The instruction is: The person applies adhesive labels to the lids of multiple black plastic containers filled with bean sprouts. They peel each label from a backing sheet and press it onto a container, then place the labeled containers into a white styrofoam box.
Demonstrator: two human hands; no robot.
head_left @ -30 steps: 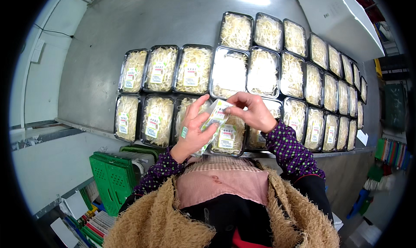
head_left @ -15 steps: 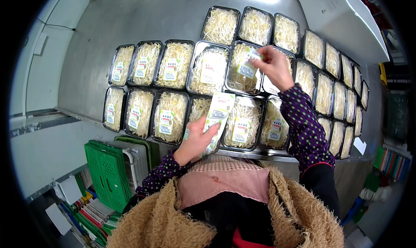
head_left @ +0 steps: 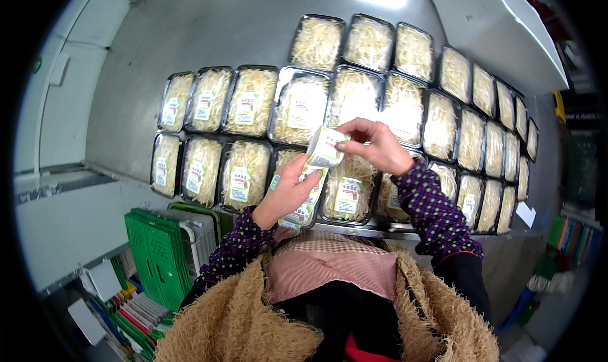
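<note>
A strip of white-and-green printed labels (head_left: 307,200) hangs from my left hand (head_left: 289,190), gripped between thumb and fingers. The upper end of the strip curls over, and my right hand (head_left: 378,148) pinches a label (head_left: 329,144) there between thumb and forefinger. Both hands are above the front row of black trays of bean sprouts under clear film. Just beneath them, a labelled tray (head_left: 348,194) is partly in view, and another tray (head_left: 291,157) is mostly covered by the strip and my left hand. Behind my right hand, a tray (head_left: 353,96) shows no label on its visible part.
Labelled sprout trays (head_left: 253,102) stand in rows at the left; several unlabelled ones (head_left: 456,74) are at the back and right. They rest on a metal table (head_left: 190,33). A white box (head_left: 494,26) stands back right. Green folded crates (head_left: 152,254) are below the left edge.
My right hand has moved from above a middle-row tray, where it held a label, back toward my left hand at the strip. The strip's upper end now curls over.
</note>
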